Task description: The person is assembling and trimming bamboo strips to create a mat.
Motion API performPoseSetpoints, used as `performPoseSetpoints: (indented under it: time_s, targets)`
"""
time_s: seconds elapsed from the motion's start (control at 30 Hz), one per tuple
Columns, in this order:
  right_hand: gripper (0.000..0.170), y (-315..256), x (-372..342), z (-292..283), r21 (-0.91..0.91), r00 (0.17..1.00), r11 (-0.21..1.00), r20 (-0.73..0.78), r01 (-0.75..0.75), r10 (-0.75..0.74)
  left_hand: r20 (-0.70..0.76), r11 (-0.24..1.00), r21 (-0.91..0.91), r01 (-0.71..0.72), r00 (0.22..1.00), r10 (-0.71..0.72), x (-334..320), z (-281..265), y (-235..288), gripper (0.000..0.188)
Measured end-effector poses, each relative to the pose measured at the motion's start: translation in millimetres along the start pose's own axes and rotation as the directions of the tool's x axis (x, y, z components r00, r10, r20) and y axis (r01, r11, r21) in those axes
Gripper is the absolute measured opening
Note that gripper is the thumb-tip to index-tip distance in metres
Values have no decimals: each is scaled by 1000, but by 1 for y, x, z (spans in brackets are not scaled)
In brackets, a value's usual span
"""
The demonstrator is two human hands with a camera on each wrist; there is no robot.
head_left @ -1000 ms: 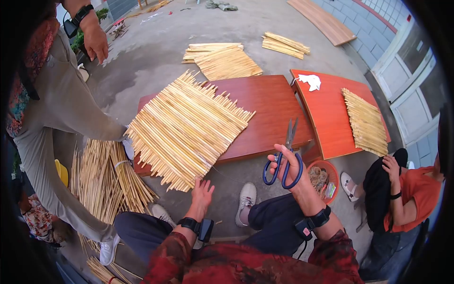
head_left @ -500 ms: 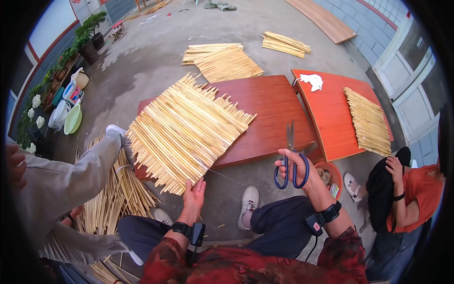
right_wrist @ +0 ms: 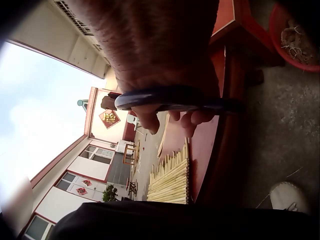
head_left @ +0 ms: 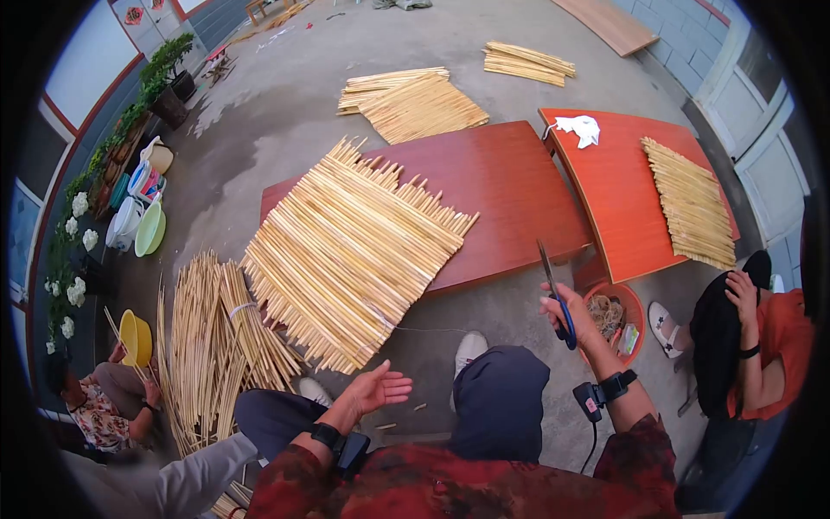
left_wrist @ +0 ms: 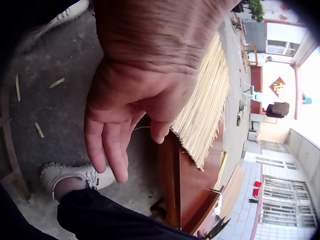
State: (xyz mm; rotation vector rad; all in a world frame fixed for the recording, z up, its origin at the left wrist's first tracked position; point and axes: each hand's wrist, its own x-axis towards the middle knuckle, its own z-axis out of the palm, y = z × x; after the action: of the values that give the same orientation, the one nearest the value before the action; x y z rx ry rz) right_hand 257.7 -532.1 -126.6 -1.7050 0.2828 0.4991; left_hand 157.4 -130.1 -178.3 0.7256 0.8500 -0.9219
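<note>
A mat of pale reed stalks (head_left: 350,251), tied side by side, lies across the dark red table (head_left: 519,186), its near corner jutting past the edge. From that corner a thin string (head_left: 428,329) trails to the right. Just below the corner, my left hand (head_left: 377,389) is held with fingers extended and nothing in it; the left wrist view shows this hand (left_wrist: 135,110) over the floor. My right hand (head_left: 574,313) holds a pair of scissors (head_left: 547,266) by its dark blue handles, blades pointing up and away. In the right wrist view, a handle loop (right_wrist: 165,96) crosses the hand.
An orange-red table (head_left: 605,199) bears a smaller reed mat (head_left: 689,203) and a white cloth (head_left: 581,130). Below it stands a red basin (head_left: 638,316) with string. Loose reeds (head_left: 203,337) lie at left. One person (head_left: 774,355) sits at right, another (head_left: 108,411) at far left.
My left hand has left the mat's near corner, moving down and right. The right hand has shifted right, turning the scissors edge-on. At left, the standing person has moved mostly out of view.
</note>
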Motion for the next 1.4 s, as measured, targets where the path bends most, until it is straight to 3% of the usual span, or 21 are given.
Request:
performPoseSetpoints:
  time_s: [0.03, 0.07, 0.13, 0.2, 0.23, 0.4, 0.53, 0.6, 0.63, 0.7, 0.77, 0.83, 0.9, 1.03, 1.1, 1.23, 1.3, 1.33, 1.4]
  targets:
    - [47, 17, 5, 4, -43, 999, 999, 31, -10, 12, 31, 935, 355, -7, 1000, -4, -12, 15, 19, 44]
    - [47, 34, 10, 8, -28, 999, 999, 24, -27, 28, 63, 753, 658, -22, 998, -25, -21, 32, 40, 40]
    - [53, 60, 23, 17, -236, 996, 969, -26, 76, -85, 71, 524, 831, -188, 969, 235, -28, 69, 87, 32]
    - [57, 65, 29, 23, -266, 994, 960, -29, 93, -104, 212, 286, 887, -362, 871, 444, -13, 93, 138, 28]
    - [56, 58, 27, 26, -319, 991, 943, -55, 98, -121, 236, 203, 904, -377, 834, 499, -8, 113, 160, 28]
    - [52, 60, 43, 36, -371, 992, 925, -63, 79, -110, 482, -276, 876, -396, 694, 535, 61, 168, 222, 23]
    - [52, 60, 56, 39, -358, 995, 932, -63, 55, -83, 524, -278, 851, -445, 694, 494, 123, 202, 224, 24]
    - [52, 61, 61, 40, -323, 997, 946, -60, 26, -48, 615, -479, 778, -405, 643, 455, 154, 214, 228, 28]
    - [52, 60, 65, 41, -294, 998, 956, -59, 17, -36, 611, -478, 781, -402, 652, 449, 166, 221, 230, 28]
    - [52, 56, 71, 42, -276, 999, 961, -49, -15, 2, 646, -616, 716, -328, 645, 408, 186, 235, 236, 34]
    - [53, 51, 77, 42, -260, 999, 965, -40, -45, 36, 638, -635, 712, -299, 653, 408, 203, 244, 238, 30]
    - [54, 46, 81, 42, -285, 999, 958, -14, 24, -29, 634, -653, 705, -278, 660, 404, 218, 247, 242, 27]
    - [54, 37, 85, 42, -248, 1000, 969, -8, -3, 1, 538, -642, 731, -233, 775, 331, 231, 246, 246, 17]
    - [55, 34, 94, 48, -204, 999, 978, 9, -32, 34, 526, -652, 718, -243, 804, 279, 226, 254, 251, 13]
    - [55, 28, 91, 50, -185, 998, 981, 10, -57, 60, 433, -683, 690, -239, 892, 126, 219, 263, 248, 17]
    - [55, 32, 85, 58, -249, 999, 968, -5, -40, 40, 420, -741, 658, -129, 880, 220, 221, 262, 237, 16]
    - [55, 38, 86, 55, -228, 999, 973, 4, -44, 46, 633, -804, 529, -271, 757, 162, 218, 262, 233, 17]
    - [55, 41, 84, 57, -208, 998, 977, 27, -55, 62, 628, -804, 531, -268, 762, 160, 216, 263, 232, 17]
    - [55, 45, 81, 54, -181, 998, 983, 34, -39, 46, 425, -882, 470, -36, 885, 190, 219, 272, 229, 16]
